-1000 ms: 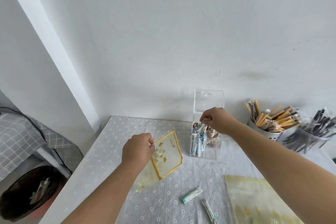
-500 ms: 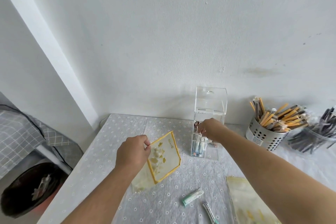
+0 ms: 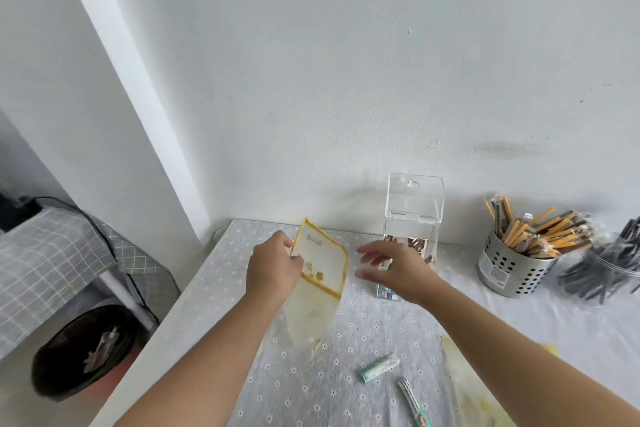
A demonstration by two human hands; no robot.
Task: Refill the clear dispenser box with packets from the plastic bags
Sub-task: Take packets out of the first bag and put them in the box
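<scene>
left hand (image 3: 273, 270): fingers closed on the top edge of the yellow-rimmed plastic bag (image 3: 323, 265), holding it up off the worktop (image 3: 346, 340); the clear lower part hangs down toward the surface.
right hand (image 3: 398, 269): fingers spread, nothing in them; hovers between the bag and the clear dispenser box (image 3: 412, 218), palm toward the bag.
dispenser box: upright at the back of the worktop by the wall, lid tipped up and open. Packets visible inside, roughly to mid-height; lower part hidden behind the right hand.
bag contents: looks nearly empty, only a few yellowish bits near the rim; can't tell whether any packets are left.
loose items: green-and-white packet (image 3: 379, 367) and a second slim packet (image 3: 414, 406) lie on the worktop near the front, apart from both hands.
second bag (image 3: 467, 388): flat at front right, partly under the right forearm.
step: my read is mid-refill, right hand going for the bag mouth.
next move: right-hand fingers need to get into the opening while the left keeps it steady, pinch a packet, carry it to the box's open top.
risk: thin film may collapse shut.
</scene>
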